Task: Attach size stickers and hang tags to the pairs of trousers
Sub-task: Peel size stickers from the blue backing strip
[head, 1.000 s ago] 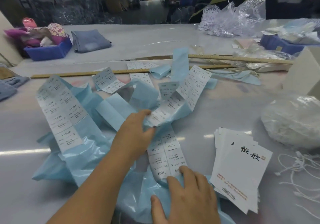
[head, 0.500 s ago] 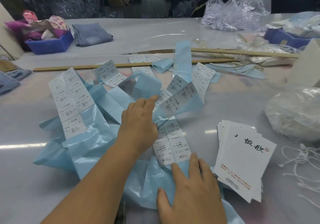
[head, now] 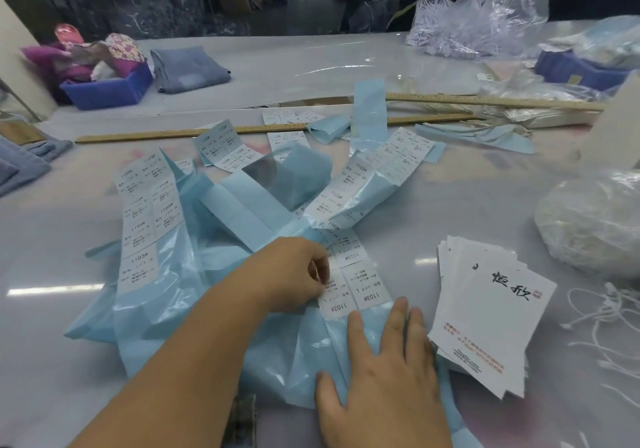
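Strips of white size stickers on pale blue backing lie tangled on the grey table [head: 52,361]. The nearest strip [head: 360,281], printed 1103# L, lies in front of me. My left hand [head: 294,278] has curled fingers that pinch the left edge of a sticker on it. My right hand [head: 384,375] lies flat with straight fingers on the blue backing [head: 294,354] just below that strip. A fanned stack of white hang tags [head: 491,312] lies to the right. Folded blue trousers [head: 188,68] sit at the back.
White strings [head: 609,326] and a bag of string [head: 588,219] lie at the right. Two wooden rulers [head: 166,135] cross the table's middle. A blue bin of cloth [head: 107,89] stands back left, clear plastic bags [head: 478,21] back right, and folded denim [head: 20,163] at the left edge.
My left hand let go of the raised sticker strip, drew back toward me, and now pinches a sticker on the near strip. The raised strip has dropped. My right hand stayed flat on the backing.
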Action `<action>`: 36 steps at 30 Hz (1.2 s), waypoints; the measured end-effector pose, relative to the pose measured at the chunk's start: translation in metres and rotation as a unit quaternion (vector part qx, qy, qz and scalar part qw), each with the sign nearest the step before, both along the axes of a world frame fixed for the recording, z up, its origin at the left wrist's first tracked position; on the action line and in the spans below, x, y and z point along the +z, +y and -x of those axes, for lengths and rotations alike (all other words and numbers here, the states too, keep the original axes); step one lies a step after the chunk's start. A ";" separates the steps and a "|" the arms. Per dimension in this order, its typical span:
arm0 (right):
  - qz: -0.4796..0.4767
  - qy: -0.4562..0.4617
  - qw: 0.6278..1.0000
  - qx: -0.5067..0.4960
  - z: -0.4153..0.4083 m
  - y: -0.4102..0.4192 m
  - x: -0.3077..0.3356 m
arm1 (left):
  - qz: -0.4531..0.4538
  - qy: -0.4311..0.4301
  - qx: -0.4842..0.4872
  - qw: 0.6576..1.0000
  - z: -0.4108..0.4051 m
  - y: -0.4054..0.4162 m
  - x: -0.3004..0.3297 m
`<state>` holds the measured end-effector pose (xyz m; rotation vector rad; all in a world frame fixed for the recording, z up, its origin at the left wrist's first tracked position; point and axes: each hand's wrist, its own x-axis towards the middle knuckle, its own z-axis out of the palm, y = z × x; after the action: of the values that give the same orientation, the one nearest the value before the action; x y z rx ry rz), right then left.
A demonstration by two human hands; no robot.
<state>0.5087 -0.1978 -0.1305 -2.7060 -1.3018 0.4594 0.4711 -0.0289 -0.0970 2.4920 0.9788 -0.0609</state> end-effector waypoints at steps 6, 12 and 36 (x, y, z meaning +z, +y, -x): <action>-0.028 -0.013 1.000 -0.004 0.002 -0.001 -0.003 | -0.044 0.006 0.015 0.999 0.001 0.006 -0.003; -0.037 0.007 0.999 -0.003 -0.002 0.001 -0.007 | -0.003 0.060 -0.042 0.997 0.005 0.003 -0.003; -0.071 -0.068 0.994 0.046 0.001 0.008 0.003 | -0.159 -0.020 0.185 0.970 0.002 0.030 -0.027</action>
<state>0.5081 -0.1900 -0.1280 -2.6076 -1.4375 0.1841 0.4691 0.0014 -0.1245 2.5261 1.5202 0.2851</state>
